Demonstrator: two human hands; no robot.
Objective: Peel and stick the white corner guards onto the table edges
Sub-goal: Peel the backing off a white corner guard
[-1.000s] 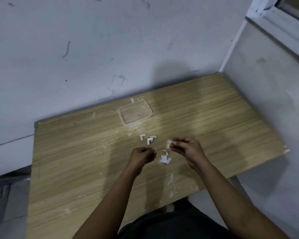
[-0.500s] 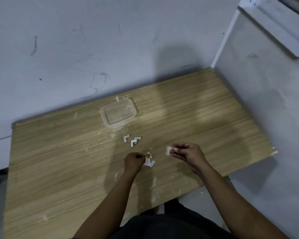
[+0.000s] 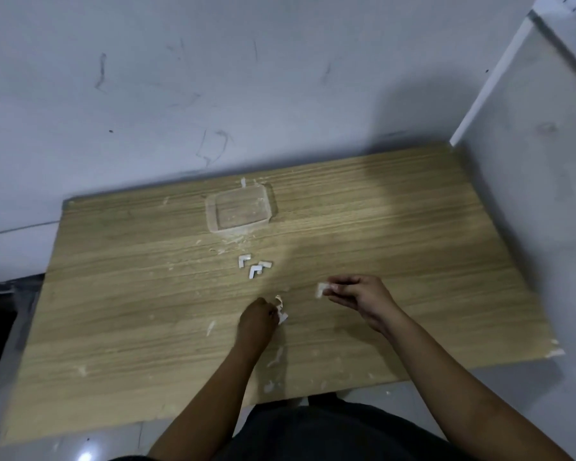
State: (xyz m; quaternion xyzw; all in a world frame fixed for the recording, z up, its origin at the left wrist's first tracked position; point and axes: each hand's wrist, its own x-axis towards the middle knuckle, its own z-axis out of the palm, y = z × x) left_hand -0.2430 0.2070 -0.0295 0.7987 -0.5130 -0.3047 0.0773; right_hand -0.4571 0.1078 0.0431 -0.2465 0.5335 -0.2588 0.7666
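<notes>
Your right hand (image 3: 359,296) pinches a small white L-shaped corner guard (image 3: 320,289) between thumb and fingertips, holding it just above the middle of the light wooden table (image 3: 130,311); the fingers are drawn together on its right end while the rest of the piece sticks out to the left. Your left hand (image 3: 256,319) sits lower and to the left, knuckles up and fingers curled in; it meets a few curled scraps of white backing paper (image 3: 281,309) at its right side, but you cannot tell from this angle whether the fingers grip a scrap or only touch the pile. The scraps rest on the tabletop between your two hands, well apart from the guard you hold.

A little farther from you, three more loose white corner guards (image 3: 254,267) lie close together on the wood, near one another. Beyond them, toward the far edge, stands a clear rectangular plastic container (image 3: 210,214), open at the top, with pale crumbs and smears scattered around it and along the near part of the table. A white patch (image 3: 555,352) shows on the table's near right corner; it is too blurred to say what it is. The table stands against a grey scuffed wall (image 3: 147,94) on the far side.
</notes>
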